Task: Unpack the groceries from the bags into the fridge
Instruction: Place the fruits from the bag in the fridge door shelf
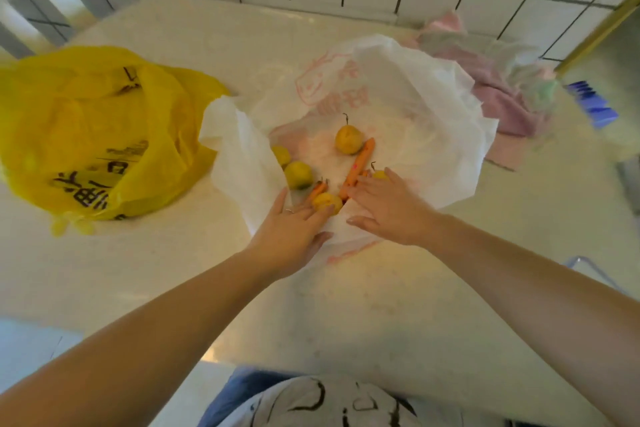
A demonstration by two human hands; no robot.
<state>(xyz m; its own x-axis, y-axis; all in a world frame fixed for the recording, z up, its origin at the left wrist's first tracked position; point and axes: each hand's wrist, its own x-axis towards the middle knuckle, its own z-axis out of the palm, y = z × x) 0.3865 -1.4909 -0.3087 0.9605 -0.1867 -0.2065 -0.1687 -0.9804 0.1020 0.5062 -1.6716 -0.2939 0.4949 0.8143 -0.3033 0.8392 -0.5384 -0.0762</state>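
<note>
Both hands reach flat-fingered into an opened white plastic bag (398,87) on a pale countertop (346,305): the left hand (294,232) has its fingertips against a yellow fruit (327,202) at the bag's near edge, while the right hand (391,208) lies on a long carrot (358,165) just beside it. More yellow fruit sits deeper in the bag. To the bag's left slumps a yellow bag (93,135); behind it on the right, a pink cloth (502,94).

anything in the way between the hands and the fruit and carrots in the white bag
Nothing visible does. The white bag lies spread open, so the pears and carrot are bare. The left hand already touches a near pear; the right hand touches the carrot.
</note>
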